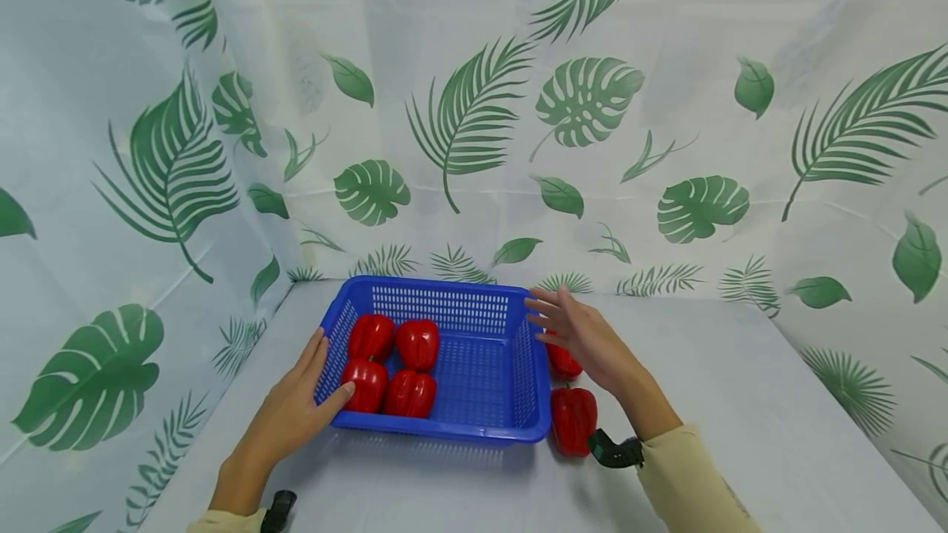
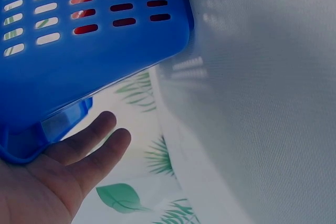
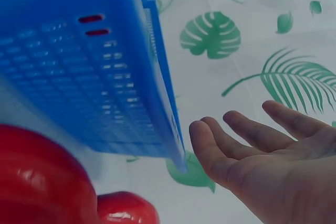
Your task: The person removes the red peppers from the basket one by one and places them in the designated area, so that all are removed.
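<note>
A blue plastic basket (image 1: 474,433) holds several red bell peppers (image 1: 411,393) in its left half. My left hand (image 1: 290,410) rests at the basket's left rim, its thumb over the near-left corner; the left wrist view shows its straight fingers (image 2: 100,156) beside the blue wall (image 2: 100,72). My right hand (image 1: 585,336) is at the right rim with fingers spread, holding nothing; in the right wrist view a gap shows between the hand (image 3: 278,161) and the basket (image 3: 126,77). Two red peppers (image 1: 573,422) lie outside, right of the basket, one partly hidden under the right hand.
The basket stands on a white-covered table (image 1: 711,385). Behind it and at the left hangs a white cloth with green leaf prints (image 1: 474,122). In the right wrist view, two peppers (image 3: 42,177) lie beside the basket.
</note>
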The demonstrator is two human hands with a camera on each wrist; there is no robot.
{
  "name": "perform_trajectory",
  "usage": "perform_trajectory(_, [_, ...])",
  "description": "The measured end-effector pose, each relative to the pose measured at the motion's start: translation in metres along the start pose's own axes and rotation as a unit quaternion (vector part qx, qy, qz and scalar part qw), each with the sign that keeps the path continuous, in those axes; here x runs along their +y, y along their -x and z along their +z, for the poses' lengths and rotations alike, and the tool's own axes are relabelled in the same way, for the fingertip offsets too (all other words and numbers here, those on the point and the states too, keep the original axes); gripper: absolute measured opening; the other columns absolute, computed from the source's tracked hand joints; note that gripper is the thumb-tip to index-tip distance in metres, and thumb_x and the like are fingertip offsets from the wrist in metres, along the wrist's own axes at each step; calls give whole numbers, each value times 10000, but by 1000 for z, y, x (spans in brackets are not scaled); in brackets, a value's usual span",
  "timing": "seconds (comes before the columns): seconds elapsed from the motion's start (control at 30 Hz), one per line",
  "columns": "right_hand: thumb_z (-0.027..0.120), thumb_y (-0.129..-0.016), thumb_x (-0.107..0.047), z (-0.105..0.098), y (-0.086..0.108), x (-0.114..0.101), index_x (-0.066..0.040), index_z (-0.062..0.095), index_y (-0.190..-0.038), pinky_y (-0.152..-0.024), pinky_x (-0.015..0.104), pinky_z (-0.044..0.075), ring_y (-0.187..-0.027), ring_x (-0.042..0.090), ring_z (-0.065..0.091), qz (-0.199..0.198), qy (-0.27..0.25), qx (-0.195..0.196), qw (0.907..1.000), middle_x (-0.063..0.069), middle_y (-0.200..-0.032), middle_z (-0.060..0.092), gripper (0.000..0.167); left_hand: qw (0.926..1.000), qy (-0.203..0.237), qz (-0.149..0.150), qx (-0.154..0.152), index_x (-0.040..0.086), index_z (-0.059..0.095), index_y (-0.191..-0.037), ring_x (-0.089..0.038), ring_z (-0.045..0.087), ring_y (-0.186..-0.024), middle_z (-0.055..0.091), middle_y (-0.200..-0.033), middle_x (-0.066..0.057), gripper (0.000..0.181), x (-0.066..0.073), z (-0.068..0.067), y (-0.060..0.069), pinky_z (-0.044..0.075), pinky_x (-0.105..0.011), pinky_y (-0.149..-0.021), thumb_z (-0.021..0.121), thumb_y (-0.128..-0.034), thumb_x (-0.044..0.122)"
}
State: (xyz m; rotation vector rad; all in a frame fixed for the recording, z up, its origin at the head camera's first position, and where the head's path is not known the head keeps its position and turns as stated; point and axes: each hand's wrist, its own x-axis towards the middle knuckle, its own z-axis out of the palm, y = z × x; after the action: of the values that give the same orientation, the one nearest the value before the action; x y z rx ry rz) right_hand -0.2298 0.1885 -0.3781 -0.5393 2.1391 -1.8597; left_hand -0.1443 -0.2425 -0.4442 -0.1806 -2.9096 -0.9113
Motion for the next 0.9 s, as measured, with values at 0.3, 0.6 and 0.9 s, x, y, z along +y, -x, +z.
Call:
perform_trajectory(0.3, [329, -1140, -585, 12, -11, -9, -39, 353, -1668, -1207, 589, 363, -1533, 436, 388, 34, -36, -149, 9999, 214, -1680, 388, 760, 10000, 19, -22, -27, -67, 194, -1671, -552, 249, -1545, 118, -1763, -245, 972, 0, 1, 0, 376, -736, -1102, 627, -1027, 518])
perform_trajectory(0.6, [344, -1150, -550, 21, -19, -21, -76, 376, -1667, -1198, 564, 393, -1523, 401, 419, 32, 25, -219, 9998, 165, -1680, 410, 703, 10000, 46, 13, 1, -61, 197, -1673, -546, 251, -1547, 116, -1766, -236, 974, -1, 2, -1, 382, -733, -1100, 619, -1029, 536])
perform_trajectory(0.9, [355, -1154, -530, 29, -29, -26, -66, 357, -1673, -1206, 591, 376, -1527, 428, 401, 0, -15, -361, 9993, 174, -1687, 395, 696, 10000, 84, 20, 17, -60, 198, -1673, -548, 252, -1547, 119, -1767, -233, 968, -1, 1, 0, 382, -732, -1102, 618, -1032, 530])
